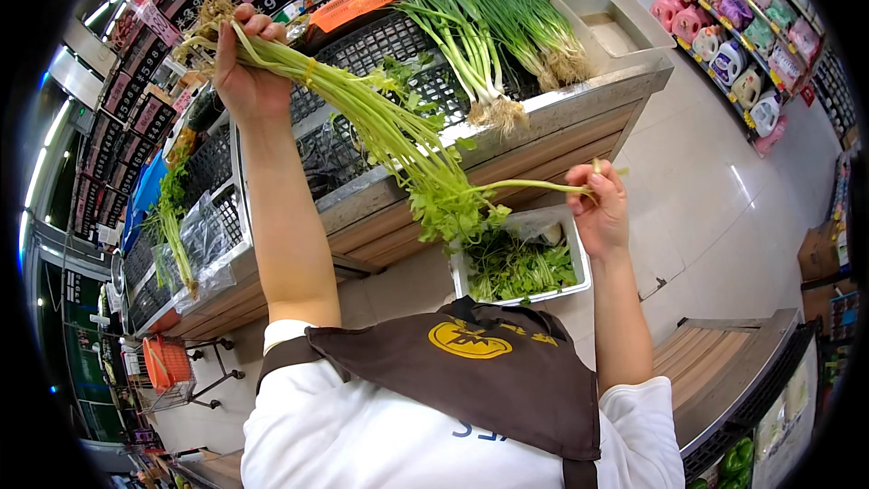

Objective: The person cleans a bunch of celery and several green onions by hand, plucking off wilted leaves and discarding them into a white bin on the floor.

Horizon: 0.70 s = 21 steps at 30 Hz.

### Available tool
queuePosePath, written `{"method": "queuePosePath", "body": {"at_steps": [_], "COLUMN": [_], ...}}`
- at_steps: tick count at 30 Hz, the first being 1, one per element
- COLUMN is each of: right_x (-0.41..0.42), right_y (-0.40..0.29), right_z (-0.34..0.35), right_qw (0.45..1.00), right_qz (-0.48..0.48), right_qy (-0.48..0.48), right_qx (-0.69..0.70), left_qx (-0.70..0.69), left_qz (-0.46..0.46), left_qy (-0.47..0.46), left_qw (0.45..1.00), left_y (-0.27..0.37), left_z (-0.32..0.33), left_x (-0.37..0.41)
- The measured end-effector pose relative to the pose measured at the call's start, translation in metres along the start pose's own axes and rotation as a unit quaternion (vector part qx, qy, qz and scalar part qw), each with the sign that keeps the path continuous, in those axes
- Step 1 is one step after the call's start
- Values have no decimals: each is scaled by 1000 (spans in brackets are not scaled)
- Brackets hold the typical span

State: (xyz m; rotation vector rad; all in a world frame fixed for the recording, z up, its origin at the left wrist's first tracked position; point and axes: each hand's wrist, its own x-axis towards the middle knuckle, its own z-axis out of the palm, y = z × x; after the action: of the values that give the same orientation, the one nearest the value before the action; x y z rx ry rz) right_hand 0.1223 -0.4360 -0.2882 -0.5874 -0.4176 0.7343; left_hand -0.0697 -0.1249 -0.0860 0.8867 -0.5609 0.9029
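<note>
My left hand (250, 71) grips a bunch of thin-stemmed celery (366, 105) near its root end, with the leafy tops hanging down to the right. A yellow tie (310, 73) goes round the stems just beyond my fingers. Out to the right, my right hand (601, 207) pinches the end of a single pale stalk (533, 184), whose other end runs into the leaves of the bunch. Below the leaves, on the floor, sits a white foam box (581, 265) holding loose green leaves and stems (523, 268).
Black plastic crates (326, 129) line the wood-sided display stand (543, 159). Scallions (468, 61) lie on it beside a pale plastic bin (624, 10). More celery (178, 248) rests at the left. A cart with an orange basket (166, 361) stands lower left; a wooden stand (713, 360) is lower right.
</note>
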Motion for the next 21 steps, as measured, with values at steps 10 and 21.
{"method": "queuePosePath", "body": {"at_steps": [10, 21], "right_x": [-47, -90], "right_y": [28, 79], "right_z": [-116, -235], "right_qw": [937, 902], "right_qz": [68, 89], "right_qy": [292, 419], "right_qx": [179, 51], "left_qx": [38, -53], "left_qz": [3, -33], "left_qy": [-25, -107], "left_qw": [999, 992], "left_y": [48, 82], "left_z": [8, 27], "left_x": [33, 50]}}
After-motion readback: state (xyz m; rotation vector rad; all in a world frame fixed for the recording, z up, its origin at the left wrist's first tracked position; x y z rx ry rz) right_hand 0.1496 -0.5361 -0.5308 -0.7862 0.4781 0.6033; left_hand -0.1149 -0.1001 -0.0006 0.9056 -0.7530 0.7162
